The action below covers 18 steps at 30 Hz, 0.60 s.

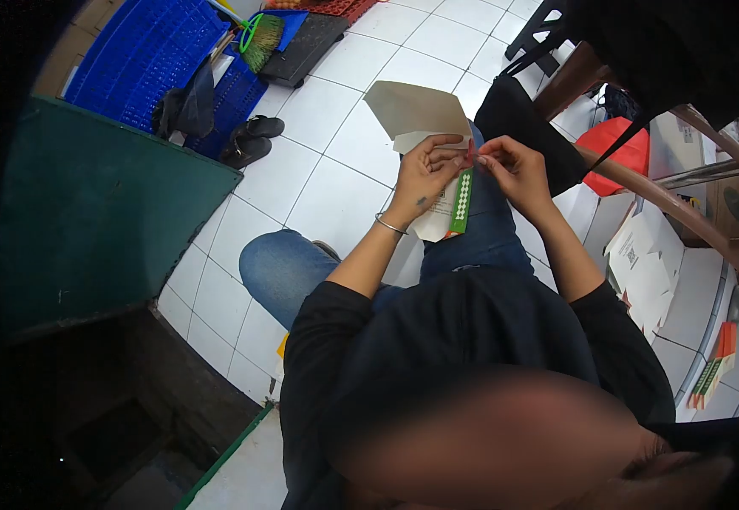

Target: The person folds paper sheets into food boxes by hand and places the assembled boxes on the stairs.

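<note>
A partly folded cardboard box [441,208] rests on my thigh, its green-and-white patterned side facing right and a large plain flap standing open at the top. My left hand [427,177] is closed on the box's upper part, thumb toward the red edge. Beside that edge, my right hand [518,174] has thumb and forefinger pinched together at the box's upper right corner. Whether a small piece is between those fingertips is too small to tell.
Flat printed cardboard pieces [644,263] lie at the right, with a folded green-and-orange piece [713,365] below them. A chair [667,200] and a black bag [529,136] stand close to my right hand. Blue crates [144,64], shoes [250,142] and a green panel [101,221] are at left.
</note>
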{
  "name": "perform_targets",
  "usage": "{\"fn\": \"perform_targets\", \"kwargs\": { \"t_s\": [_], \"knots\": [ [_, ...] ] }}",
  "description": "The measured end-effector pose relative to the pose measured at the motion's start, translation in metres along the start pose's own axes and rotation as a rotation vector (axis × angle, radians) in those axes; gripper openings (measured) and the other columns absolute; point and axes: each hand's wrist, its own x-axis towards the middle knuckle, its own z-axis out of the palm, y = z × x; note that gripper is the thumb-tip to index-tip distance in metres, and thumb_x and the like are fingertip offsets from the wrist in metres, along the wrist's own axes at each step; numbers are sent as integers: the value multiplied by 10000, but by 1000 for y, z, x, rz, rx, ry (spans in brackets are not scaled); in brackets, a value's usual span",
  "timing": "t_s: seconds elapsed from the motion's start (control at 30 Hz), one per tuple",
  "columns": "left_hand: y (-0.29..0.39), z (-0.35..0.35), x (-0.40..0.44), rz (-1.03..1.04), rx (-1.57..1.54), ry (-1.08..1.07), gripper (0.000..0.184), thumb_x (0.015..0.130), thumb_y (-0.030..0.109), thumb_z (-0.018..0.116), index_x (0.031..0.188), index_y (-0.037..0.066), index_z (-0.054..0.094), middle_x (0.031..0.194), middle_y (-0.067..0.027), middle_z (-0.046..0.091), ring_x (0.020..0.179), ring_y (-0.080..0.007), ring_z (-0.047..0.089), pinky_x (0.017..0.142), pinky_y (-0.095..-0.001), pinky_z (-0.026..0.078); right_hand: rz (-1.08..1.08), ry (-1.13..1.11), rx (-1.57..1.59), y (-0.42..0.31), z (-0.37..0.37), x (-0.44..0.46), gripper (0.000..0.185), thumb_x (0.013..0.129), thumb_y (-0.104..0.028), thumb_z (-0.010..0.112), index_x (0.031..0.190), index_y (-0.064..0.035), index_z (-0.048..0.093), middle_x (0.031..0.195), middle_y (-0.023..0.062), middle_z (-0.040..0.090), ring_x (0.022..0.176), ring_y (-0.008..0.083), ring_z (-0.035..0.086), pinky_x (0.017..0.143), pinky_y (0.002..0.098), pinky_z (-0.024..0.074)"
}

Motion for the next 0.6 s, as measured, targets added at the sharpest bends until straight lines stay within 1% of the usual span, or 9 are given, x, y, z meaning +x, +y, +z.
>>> {"fn": "perform_targets", "kwargs": {
  "t_s": [0.03, 0.13, 0.23, 0.33, 0.43, 0.53, 0.57, 0.6],
  "knots": [
    [1, -3, 1, -32, -10, -38, 230, 884, 16, 674, 1094, -60, 617, 1039, -121, 682, 914, -143, 669, 813, -247, 532, 33, -6, 57, 0, -1, 0, 112, 839, -52, 699, 947, -26, 688, 828, 73, 666, 705, 174, 621, 626, 298, 475],
    [-4, -7, 3, -76, 201, -52, 261, 875, 15, 683, 1116, -54, 611, 1035, -115, 682, 917, -136, 667, 807, -248, 535, 1, -55, -50, 3, 2, -1, 122, 836, -80, 719, 941, -25, 692, 815, 45, 675, 741, 137, 637, 643, 269, 482],
    [3, -6, 2, -115, 315, -30, 239, 872, 8, 679, 1099, -42, 626, 1012, -103, 685, 906, -133, 666, 798, -253, 539, 26, -99, -69, 1, -2, -2, 139, 837, -99, 726, 958, -37, 700, 926, 76, 673, 883, 145, 648, 713, 266, 505],
    [11, 7, -3, 92, 332, 136, 213, 875, 4, 656, 1084, -34, 638, 1025, -103, 681, 884, -138, 665, 790, -264, 545, -151, 25, -17, -7, 4, 3, 308, 843, -116, 728, 1140, -67, 663, 1111, 119, 636, 1048, 173, 617, 841, 302, 505],
    [6, 6, -3, 132, 365, -23, 217, 866, 34, 658, 1073, -27, 635, 1023, -114, 676, 889, -164, 681, 764, -269, 562, -132, 24, 180, -22, 20, 3, 461, 900, -89, 652, 1346, -101, 537, 1242, 144, 575, 1140, 228, 577, 937, 352, 470],
    [14, 18, -8, 128, 185, 87, 242, 869, 21, 621, 1104, -34, 602, 1055, -111, 654, 938, -171, 659, 808, -285, 550, -284, -28, -11, -28, 20, 5, 560, 920, -20, 564, 1452, -117, 419, 1248, 153, 580, 1143, 294, 579, 991, 382, 436],
    [31, 21, -14, 143, 82, 96, 285, 881, 58, 615, 1138, -54, 560, 1053, -115, 647, 968, -171, 638, 835, -288, 536, -376, 56, -57, -37, 22, 5, 591, 885, 5, 549, 1446, -152, 451, 1186, 130, 597, 1055, 295, 588, 943, 389, 438],
    [42, 26, -18, 173, -25, 112, 305, 885, 70, 612, 1154, -59, 544, 1051, -119, 645, 965, -171, 637, 837, -295, 539, -435, 90, -220, -41, 20, 6, 606, 863, -8, 568, 1440, -163, 463, 1156, 114, 598, 1027, 281, 583, 921, 385, 429]
  ]
}}
